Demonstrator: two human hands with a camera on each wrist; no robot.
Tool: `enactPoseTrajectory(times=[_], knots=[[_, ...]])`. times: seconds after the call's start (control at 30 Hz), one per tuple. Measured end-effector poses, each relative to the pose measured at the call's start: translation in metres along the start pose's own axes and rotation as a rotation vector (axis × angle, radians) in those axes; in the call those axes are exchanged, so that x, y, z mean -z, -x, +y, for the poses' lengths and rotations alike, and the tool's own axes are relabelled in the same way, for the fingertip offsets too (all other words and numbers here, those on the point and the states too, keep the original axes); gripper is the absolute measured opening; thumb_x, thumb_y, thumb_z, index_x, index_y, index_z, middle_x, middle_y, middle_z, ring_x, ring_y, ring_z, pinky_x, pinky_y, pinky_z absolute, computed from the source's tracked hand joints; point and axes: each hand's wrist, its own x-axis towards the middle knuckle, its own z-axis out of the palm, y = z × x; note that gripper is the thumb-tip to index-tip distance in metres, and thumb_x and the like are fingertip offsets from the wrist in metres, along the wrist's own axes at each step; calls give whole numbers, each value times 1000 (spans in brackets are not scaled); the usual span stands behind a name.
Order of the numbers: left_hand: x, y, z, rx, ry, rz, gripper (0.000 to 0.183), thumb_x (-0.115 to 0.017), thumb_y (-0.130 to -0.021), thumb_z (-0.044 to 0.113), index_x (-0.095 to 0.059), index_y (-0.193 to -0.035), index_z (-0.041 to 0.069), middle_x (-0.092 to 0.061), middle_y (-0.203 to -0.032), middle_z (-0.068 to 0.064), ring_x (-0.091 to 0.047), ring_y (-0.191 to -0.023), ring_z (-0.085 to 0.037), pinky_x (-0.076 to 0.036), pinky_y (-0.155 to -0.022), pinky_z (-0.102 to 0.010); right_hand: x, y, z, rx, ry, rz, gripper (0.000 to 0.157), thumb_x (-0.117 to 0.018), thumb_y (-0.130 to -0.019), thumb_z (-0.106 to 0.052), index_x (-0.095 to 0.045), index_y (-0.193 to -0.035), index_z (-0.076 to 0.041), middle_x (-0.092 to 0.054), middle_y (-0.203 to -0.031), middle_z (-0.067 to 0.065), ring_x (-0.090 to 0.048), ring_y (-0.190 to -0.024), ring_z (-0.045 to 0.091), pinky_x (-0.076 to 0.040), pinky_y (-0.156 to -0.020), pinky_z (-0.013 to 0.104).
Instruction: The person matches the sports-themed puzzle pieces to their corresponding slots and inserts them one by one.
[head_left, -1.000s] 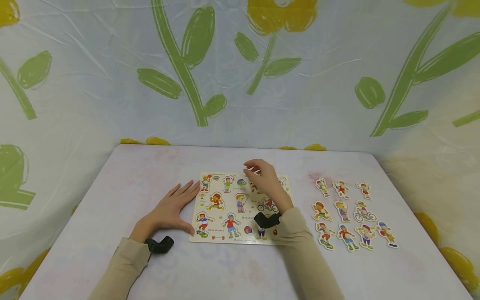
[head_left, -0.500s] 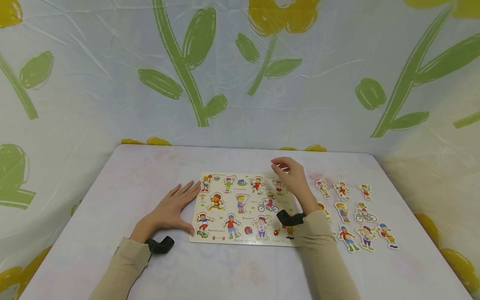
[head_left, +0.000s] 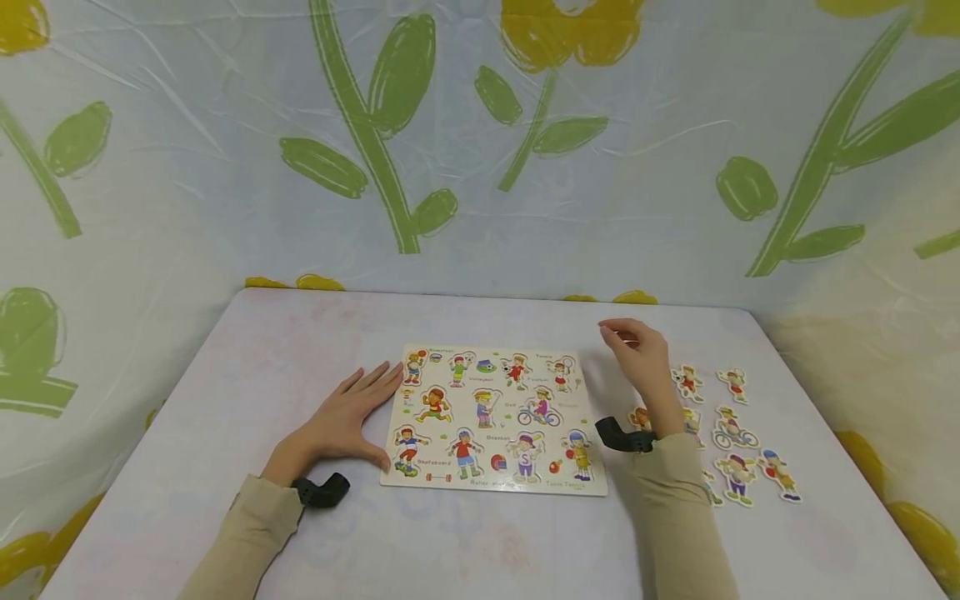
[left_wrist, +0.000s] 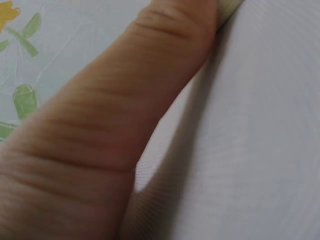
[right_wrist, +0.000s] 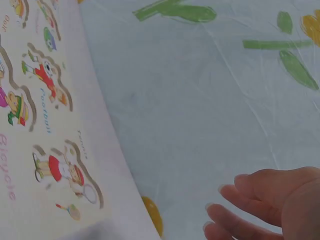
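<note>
A pale puzzle board (head_left: pixel 465 417) lies in the middle of the table, printed with children doing sports in cut-out recesses. My left hand (head_left: pixel 341 417) rests with spread fingers along its left edge. The left thumb (left_wrist: pixel 100 105) fills the left wrist view. To the right of the board my right hand (head_left: pixel 641 354) is raised above the table, fingers loosely bent and holding nothing. In the right wrist view the right fingers (right_wrist: pixel 240 207) hang apart from the board (right_wrist: pixel 30 170). Nearest to this hand is a footballer puzzle piece (head_left: pixel 686 383).
Several more cut-out pieces lie in rows at the right, including a tennis player (head_left: pixel 733 386), a cyclist (head_left: pixel 733 429), a baseball player (head_left: pixel 738 481) and a table tennis player (head_left: pixel 780 475). The right arm covers some others. A flowered cloth (head_left: pixel 480 225) hangs behind the table.
My right hand has moved right, from over the board's top to beside the loose pieces, uncovering the board's right side. My left hand stays at the board's edge.
</note>
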Motion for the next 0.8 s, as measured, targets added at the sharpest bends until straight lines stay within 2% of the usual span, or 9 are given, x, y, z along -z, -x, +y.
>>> enactPoseTrajectory(times=[0.17, 0.27, 0.4, 0.6, 0.8], knots=[[0, 0, 1, 5, 0, -3, 138, -73, -55, 83, -22, -158, 6, -19, -165, -7, -15, -151, -32, -9, -120, -54, 17, 0, 9, -72, 4, 37, 36, -57, -101, -31, -70, -119, -3, -68, -117, 15, -57, -95, 12, -45, -79, 24], [0, 0, 0, 13, -1, -9, 138, -74, -55, 82, -21, -158, 7, -18, -165, -5, -14, -151, -31, -8, -120, -53, 27, 1, 15, -93, 26, 36, 37, -57, -101, -32, -70, -119, -3, -68, -115, 16, -54, -91, 8, -44, -77, 21], [-1, 0, -1, 19, -13, -15, 138, -74, -55, 82, -20, -159, 8, -17, -165, -4, -13, -151, -30, -8, -120, -52, 40, 3, 25, -148, 60, 1, 40, -56, -101, -34, -67, -122, -2, -65, -116, 18, -52, -93, 14, -42, -76, 23], [-2, 0, -2, 19, -16, -20, 137, -73, -56, 83, -21, -159, 9, -17, -166, -4, -12, -151, -29, -8, -120, -51, 55, 8, 42, -266, 69, -94, 43, -56, -100, -32, -62, -128, 0, -60, -120, 20, -53, -98, 24, -47, -67, 18], [-2, 0, -2, 21, -17, -25, 138, -74, -56, 82, -20, -159, 9, -16, -166, -4, -11, -152, -29, -8, -121, -51, 61, 11, 54, -320, 101, -195, 42, -58, -99, -27, -62, -128, 3, -59, -121, 23, -52, -98, 28, -47, -70, 26]])
